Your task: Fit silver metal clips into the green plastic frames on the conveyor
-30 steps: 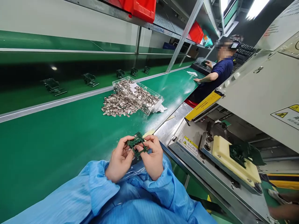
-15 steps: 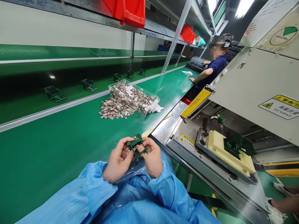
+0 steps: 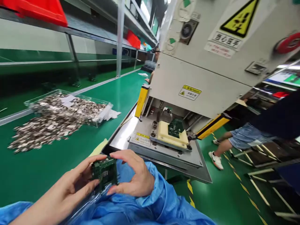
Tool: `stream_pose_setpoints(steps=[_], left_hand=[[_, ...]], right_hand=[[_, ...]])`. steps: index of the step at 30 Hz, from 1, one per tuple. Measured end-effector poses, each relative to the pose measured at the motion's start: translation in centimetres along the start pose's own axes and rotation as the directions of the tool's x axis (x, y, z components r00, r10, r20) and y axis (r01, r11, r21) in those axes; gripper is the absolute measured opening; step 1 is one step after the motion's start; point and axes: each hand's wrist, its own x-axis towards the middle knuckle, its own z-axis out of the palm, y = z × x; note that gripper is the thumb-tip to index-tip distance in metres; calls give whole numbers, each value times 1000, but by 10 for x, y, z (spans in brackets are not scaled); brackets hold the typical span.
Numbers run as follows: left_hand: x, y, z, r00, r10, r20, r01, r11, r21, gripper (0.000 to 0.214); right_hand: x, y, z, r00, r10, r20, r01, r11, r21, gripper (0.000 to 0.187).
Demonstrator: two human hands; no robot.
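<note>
A dark green plastic frame-like part (image 3: 105,172) is between my hands, low in the view and just above my lap. My left hand (image 3: 76,184) grips its left side, fingers over the top and thumb on the front face. My right hand (image 3: 135,175) has its fingertips at the upper right corner and its thumb near the lower right edge. A similar green part (image 3: 175,127) sits in a cream fixture (image 3: 163,132) on the machine's bed, with neither hand near it.
Small metal pieces are heaped (image 3: 44,129) on the green bench (image 3: 77,143), beside a clear tray (image 3: 106,112) of more. The machine (image 3: 199,72) has yellow guards (image 3: 142,101) beside its opening. One person (image 3: 248,134) is at right; another is mostly hidden behind the machine.
My view has swung right, towards the machine. The green part looks turned in my hands, and my right hand has opened out from underneath to its right edge.
</note>
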Motion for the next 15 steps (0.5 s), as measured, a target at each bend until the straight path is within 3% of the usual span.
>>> stream_pose_setpoints(steps=[2, 4, 5, 7, 8, 9, 10, 11, 13, 15], left_hand=[[25, 15, 9, 970, 34, 241, -41, 999, 23, 67], [56, 38, 29, 931, 87, 354, -133, 985, 110, 62], [73, 51, 44, 921, 130, 367, -199, 967, 159, 56], [107, 76, 82, 894, 240, 378, -349, 903, 252, 47], [123, 85, 103, 869, 313, 384, -431, 860, 274, 48], [139, 92, 125, 843, 368, 392, -492, 823, 284, 52], [153, 97, 146, 822, 403, 402, -532, 797, 288, 59], [165, 99, 165, 814, 410, 411, -542, 790, 287, 64], [185, 98, 194, 832, 368, 416, -500, 823, 272, 68], [196, 96, 205, 865, 313, 391, -419, 880, 223, 70]], right_hand=[[-18, -4, -26, 991, 29, -131, -35, 999, -39, 62], [-40, -6, -58, 925, 45, -378, -77, 995, -69, 65], [-52, -6, -76, 844, 32, -536, -95, 991, -90, 65], [-72, -6, -111, 603, -37, -797, -143, 978, -154, 62], [-79, -5, -127, 493, -74, -867, -182, 966, -186, 60], [-86, -5, -143, 417, -99, -903, -225, 952, -209, 59], [-91, -5, -156, 377, -111, -920, -265, 938, -222, 58], [-94, -5, -168, 373, -107, -922, -299, 926, -229, 59], [-95, -5, -185, 412, -88, -907, -343, 907, -244, 61], [-90, -5, -195, 477, -67, -876, -368, 890, -269, 63]])
